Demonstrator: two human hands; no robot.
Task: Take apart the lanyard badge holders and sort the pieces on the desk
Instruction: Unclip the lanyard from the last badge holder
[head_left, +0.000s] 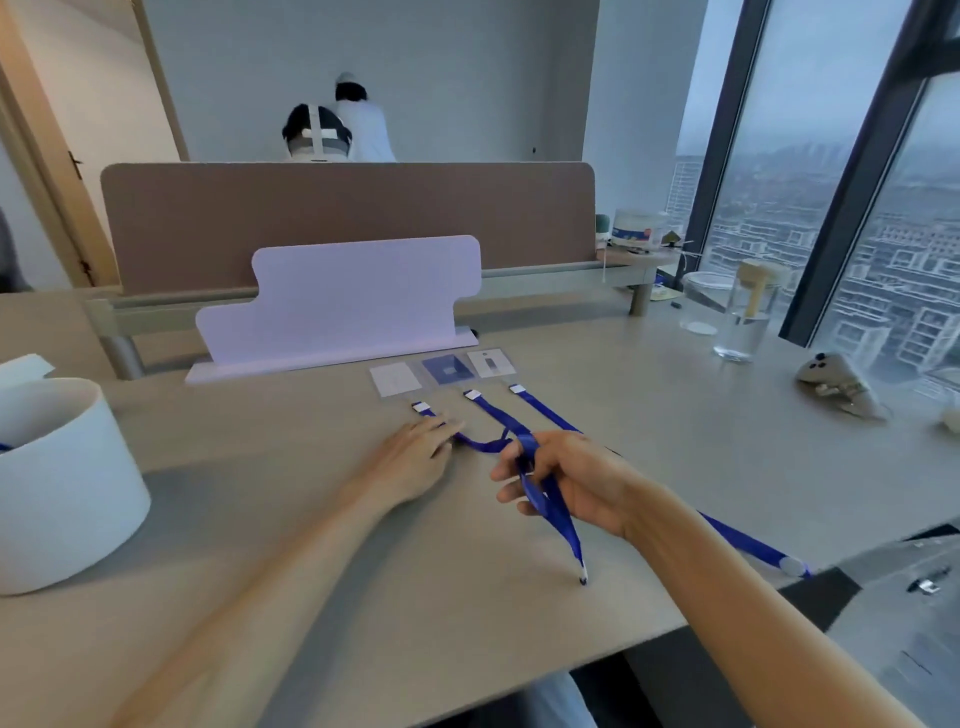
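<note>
Three badge holders lie in a row on the desk: a white one (396, 379), a blue one (448, 369) and a white one with a dark mark (491, 362). Each has a blue lanyard running toward me. My left hand (415, 457) rests flat on the left lanyard (480, 444), fingers apart. My right hand (566, 480) is closed around the middle lanyard (558, 514), whose end hangs down to the desk. The right lanyard (737, 538) stretches past my right wrist to the desk's edge.
A white round tub (62, 488) stands at the left. A pale lilac stand (343, 301) sits behind the badges, before a brown partition (343, 208). A glass of water (743, 322) and a grey stapler-like object (836, 387) are at the right. Two people sit beyond the partition.
</note>
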